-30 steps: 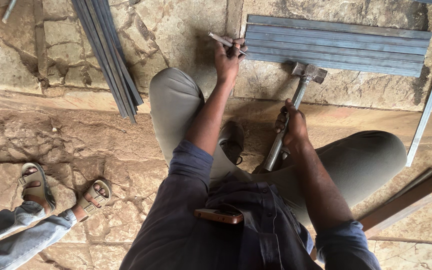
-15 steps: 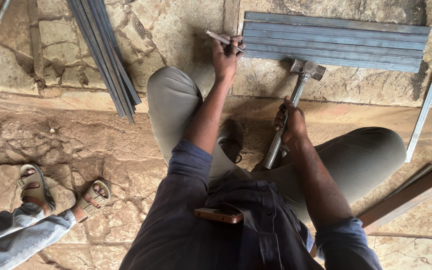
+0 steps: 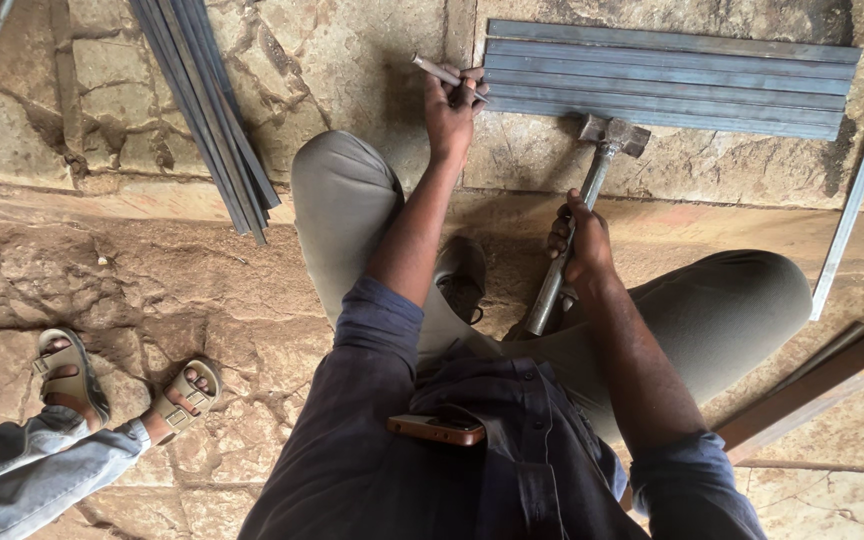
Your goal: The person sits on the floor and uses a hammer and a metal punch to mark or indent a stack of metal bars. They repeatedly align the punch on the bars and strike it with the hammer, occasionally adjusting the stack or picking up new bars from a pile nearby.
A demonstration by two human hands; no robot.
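Hammer (image 3: 592, 190) sits in my right hand (image 3: 580, 240), fingers clamped around the lower part of its metal handle, the head resting on the stone floor (image 3: 352, 60) at about one o'clock from my knees, just below the flat row of grey metal bars (image 3: 672, 80). Compared with a second ago, hammer and grip look unchanged, the head at the same spot under the bars. My left hand (image 3: 452, 105) is closed on a short metal punch (image 3: 442, 70), set at the left end of the bars at twelve o'clock; it has hardly moved. A loose bundle of rods (image 3: 207, 110) lies at ten o'clock. Another person's sandalled feet (image 3: 122, 385) stand at eight o'clock, as before.
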